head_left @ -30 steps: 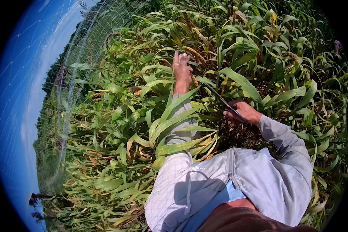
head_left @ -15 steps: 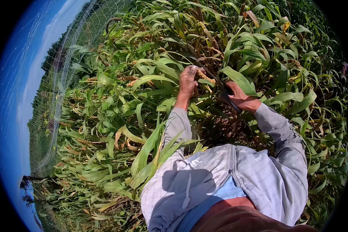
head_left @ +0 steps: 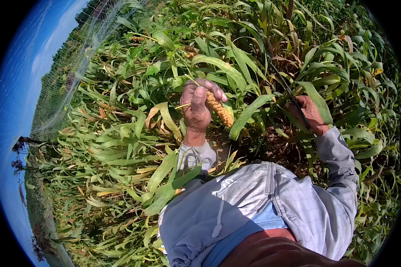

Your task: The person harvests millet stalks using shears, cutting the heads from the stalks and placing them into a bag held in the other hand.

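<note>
A golden grain head [head_left: 220, 110] is gripped by the closed left hand [head_left: 197, 107], a dark curved blade [head_left: 289, 91] clasped in the right hand [head_left: 309, 114], so cutting its stalk seemingly follows.

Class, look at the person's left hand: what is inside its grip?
The left hand is closed around a yellow-brown grain head, which sticks out to the right. The fingers cover its upper end.
</note>
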`<state>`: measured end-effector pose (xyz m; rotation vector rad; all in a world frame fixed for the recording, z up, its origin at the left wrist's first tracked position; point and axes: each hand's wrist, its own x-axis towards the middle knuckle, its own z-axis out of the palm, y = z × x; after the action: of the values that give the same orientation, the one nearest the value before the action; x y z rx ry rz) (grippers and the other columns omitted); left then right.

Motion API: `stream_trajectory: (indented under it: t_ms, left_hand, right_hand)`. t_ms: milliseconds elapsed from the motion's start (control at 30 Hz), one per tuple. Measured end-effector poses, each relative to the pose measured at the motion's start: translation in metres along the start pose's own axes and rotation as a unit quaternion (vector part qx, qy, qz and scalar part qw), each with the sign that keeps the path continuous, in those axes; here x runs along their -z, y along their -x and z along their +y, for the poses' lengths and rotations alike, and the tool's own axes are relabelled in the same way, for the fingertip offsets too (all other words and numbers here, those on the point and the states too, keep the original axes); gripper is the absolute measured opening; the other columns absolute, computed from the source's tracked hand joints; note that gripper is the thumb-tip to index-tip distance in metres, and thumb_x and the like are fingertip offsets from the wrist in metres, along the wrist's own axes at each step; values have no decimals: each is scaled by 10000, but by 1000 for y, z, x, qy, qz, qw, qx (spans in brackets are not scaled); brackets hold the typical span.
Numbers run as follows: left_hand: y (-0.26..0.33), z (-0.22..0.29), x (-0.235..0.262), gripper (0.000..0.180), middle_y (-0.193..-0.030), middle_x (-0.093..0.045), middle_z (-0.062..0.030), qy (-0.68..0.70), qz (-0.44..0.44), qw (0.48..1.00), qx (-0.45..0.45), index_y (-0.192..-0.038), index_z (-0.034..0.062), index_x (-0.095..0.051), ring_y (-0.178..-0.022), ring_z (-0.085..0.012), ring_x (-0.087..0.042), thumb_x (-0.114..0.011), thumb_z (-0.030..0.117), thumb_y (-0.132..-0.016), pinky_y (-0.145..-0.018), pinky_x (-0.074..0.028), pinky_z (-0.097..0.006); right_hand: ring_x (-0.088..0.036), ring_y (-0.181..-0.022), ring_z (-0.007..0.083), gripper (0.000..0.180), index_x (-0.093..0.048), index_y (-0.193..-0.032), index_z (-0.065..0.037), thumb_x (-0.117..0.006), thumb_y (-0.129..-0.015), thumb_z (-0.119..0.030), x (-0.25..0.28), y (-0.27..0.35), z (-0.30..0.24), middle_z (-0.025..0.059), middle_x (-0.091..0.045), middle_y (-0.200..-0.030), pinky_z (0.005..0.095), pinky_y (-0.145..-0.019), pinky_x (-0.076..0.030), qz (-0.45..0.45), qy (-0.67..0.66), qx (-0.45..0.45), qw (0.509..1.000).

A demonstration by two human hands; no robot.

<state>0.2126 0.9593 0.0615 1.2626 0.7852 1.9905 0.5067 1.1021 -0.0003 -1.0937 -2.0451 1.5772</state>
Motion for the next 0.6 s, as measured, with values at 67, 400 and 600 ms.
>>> stream_trajectory:
  t_ms: [67, 400, 600]
  left_hand:
    - [-11, 31, 20, 265, -699, -567, -66, 54, 92, 989, -105, -978, 56, -513, -574, -182, -588, -508, 320, -996, -574, -522, -329]
    - [-54, -58, 98, 158, -710, -579, -49, 6, 306, 936, 176, -1036, 73, -576, -506, -149, -528, -637, 161, -921, -412, -428, -278]
    - [-102, -90, 163, 178, -822, -588, 24, 151, 342, 924, 83, -1014, 192, -555, -651, -148, -559, -662, 161, -875, -501, -426, -312]
  right_hand:
    - [-402, -564, 72, 221, -546, -760, -24, -665, -855, -185, -8, 15, -21, -38, -460, -595, 280, -516, -328, -4, -76, -6, 997]
    - [-356, -592, 141, 288, -492, -722, -4, -735, -751, -158, -49, 40, -57, 38, -395, -650, 299, -536, -302, 68, 95, 180, 977]
    - [-393, -563, 210, 360, -482, -679, 24, -746, -746, -212, -58, 35, -63, 113, -401, -616, 357, -544, -351, 30, 119, 239, 963]
